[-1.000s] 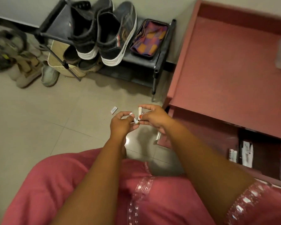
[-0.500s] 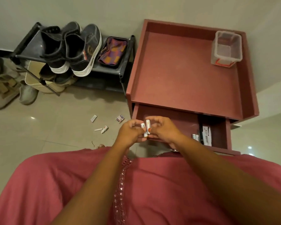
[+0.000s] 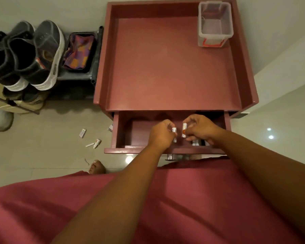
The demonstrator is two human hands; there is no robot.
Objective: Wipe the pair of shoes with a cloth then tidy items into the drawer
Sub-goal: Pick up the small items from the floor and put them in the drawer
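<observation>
Over the open maroon drawer (image 3: 115, 134), my left hand (image 3: 161, 134) pinches a small white battery (image 3: 174, 130). My right hand (image 3: 200, 127) pinches a white battery with an orange end (image 3: 184, 129). The two hands are a little apart above the drawer's inside. A few small items (image 3: 195, 142) lie in the drawer under my right hand, partly hidden. The pair of grey high-top shoes (image 3: 33, 55) stands on the black shoe rack (image 3: 77, 77) at the left. A colourful cloth (image 3: 78, 51) lies in a black tray beside the shoes.
Small white items (image 3: 82, 133) (image 3: 95, 143) lie on the tiled floor left of the drawer. A clear plastic box (image 3: 214, 23) stands on the cabinet top (image 3: 165, 67). More footwear (image 3: 0, 118) sits at far left. My bare foot (image 3: 97, 167) is near the drawer front.
My view has swung right and closer over the cabinet. Both hands moved from the drawer's front to above its inside and drew apart, each holding one battery.
</observation>
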